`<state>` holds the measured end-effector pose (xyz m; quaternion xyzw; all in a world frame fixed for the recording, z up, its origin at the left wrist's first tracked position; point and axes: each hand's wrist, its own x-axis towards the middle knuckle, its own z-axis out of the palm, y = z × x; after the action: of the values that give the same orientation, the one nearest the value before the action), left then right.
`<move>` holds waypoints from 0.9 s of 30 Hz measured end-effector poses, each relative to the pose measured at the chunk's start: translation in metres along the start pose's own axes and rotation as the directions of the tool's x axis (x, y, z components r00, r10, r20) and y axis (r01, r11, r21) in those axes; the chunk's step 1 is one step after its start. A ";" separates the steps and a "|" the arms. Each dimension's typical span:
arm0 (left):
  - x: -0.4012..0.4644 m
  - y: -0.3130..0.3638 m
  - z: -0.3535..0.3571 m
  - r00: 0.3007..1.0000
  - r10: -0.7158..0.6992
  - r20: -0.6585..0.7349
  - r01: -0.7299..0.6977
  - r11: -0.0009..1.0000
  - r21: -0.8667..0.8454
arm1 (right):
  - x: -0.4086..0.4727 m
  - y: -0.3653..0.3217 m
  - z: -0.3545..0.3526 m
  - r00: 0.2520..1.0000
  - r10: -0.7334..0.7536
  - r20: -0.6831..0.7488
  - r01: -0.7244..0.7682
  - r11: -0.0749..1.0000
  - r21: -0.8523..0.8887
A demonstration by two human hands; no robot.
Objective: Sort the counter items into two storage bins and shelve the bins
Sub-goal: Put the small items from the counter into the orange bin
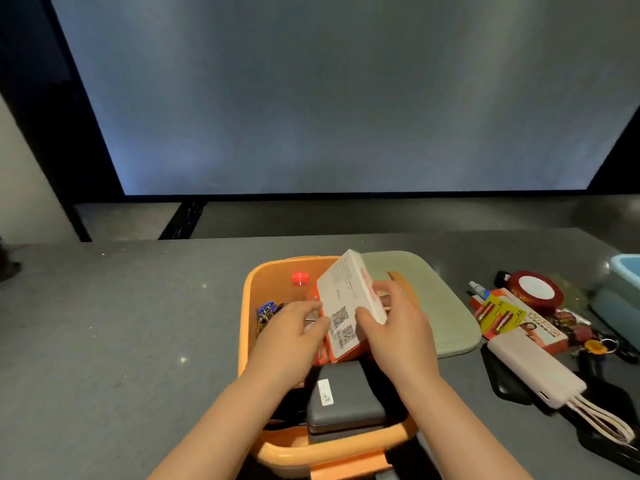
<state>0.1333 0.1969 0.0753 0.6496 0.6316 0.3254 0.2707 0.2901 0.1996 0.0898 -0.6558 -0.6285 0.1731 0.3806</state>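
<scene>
An orange bin (247,306) stands on the grey counter (121,323) in front of me. Over it, my right hand (398,327) grips a white and orange box (346,299), tilted on edge, with thumb on its printed face. My left hand (291,337) holds the box's lower left edge. Inside the bin lie a bottle with a red cap (300,278), a bunch of keys (268,313) and a dark grey case (346,396) with a white sticker.
A pale green lid (433,299) lies right of the bin. Further right are a battery pack (498,315), a white power bank with cables (536,368), a red tape roll (536,289), a glue tube, key rings and a blue bin (623,282). A large screen stands behind the counter.
</scene>
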 end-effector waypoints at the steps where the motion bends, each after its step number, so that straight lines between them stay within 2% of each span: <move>1: -0.001 -0.004 -0.003 0.998 0.035 -0.047 -0.033 0.998 0.053 | 0.002 0.001 -0.005 0.998 -0.033 -0.058 0.034 0.999 0.011; 4: -0.004 -0.013 -0.008 0.988 0.111 -0.105 -0.086 0.973 0.213 | 0.010 0.004 -0.021 0.979 -0.118 -0.168 0.110 0.992 -0.053; 6: -0.004 -0.016 -0.008 0.987 0.108 -0.116 -0.083 0.975 0.206 | 0.017 0.005 -0.026 0.976 -0.133 -0.175 0.113 0.986 -0.121; 10: -0.004 -0.018 -0.009 0.987 0.094 -0.133 -0.073 0.985 0.155 | 0.021 0.006 -0.013 0.984 -0.167 -0.062 0.145 0.953 -0.266; 16: -0.007 -0.017 -0.011 0.989 0.092 -0.119 -0.070 0.982 0.177 | 0.026 0.003 0.007 0.985 -0.175 -0.005 0.158 0.898 -0.411; 20: -0.008 -0.016 -0.011 0.988 0.090 -0.128 -0.065 0.980 0.188 | 0.032 -0.001 0.019 0.986 -0.163 0.034 0.160 0.876 -0.456; 24: -0.009 -0.016 -0.012 0.988 0.086 -0.127 -0.063 0.981 0.181 | 0.028 0.001 0.032 0.983 -0.100 0.157 0.169 0.833 -0.527; 27: -0.009 -0.016 -0.013 0.986 0.099 -0.136 -0.075 0.983 0.167 | 0.022 0.002 0.027 0.979 -0.132 0.154 0.191 0.855 -0.483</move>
<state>0.1132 0.1879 0.0710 0.6713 0.6446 0.3306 0.1566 0.2758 0.2284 0.0758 -0.6650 -0.7257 0.0113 0.1761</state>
